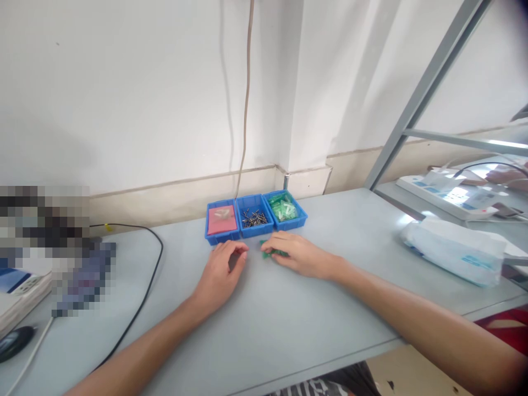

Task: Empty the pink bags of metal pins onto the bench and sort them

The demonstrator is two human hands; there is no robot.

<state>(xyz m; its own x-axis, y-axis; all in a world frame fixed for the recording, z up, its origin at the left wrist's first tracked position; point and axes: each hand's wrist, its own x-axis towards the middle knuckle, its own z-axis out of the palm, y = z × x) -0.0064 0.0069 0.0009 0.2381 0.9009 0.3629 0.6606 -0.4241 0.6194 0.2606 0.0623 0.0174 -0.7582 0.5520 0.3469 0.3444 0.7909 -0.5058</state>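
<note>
My right hand (299,254) has its fingers curled over a small green plastic bag (266,255) on the grey table; most of the bag is hidden under the fingers. To its left, my left hand (223,269) rests at the tabletop with curved fingers, the thumb apart from them, and nothing visible between. Just beyond the hands stand three blue bins in a row. The left bin (223,238) holds a pink sheet with small pale pieces on it. Small dark metal parts (256,219) lie in the middle bin. Green clear plastic bags (284,208) fill the right one.
A white soft packet (454,250) lies at the right, near a metal frame post (424,82) and power strips (445,197). On the left are a black cable (153,291), a dark mouse (16,342) and a blurred-out area. The wall rises behind the bins.
</note>
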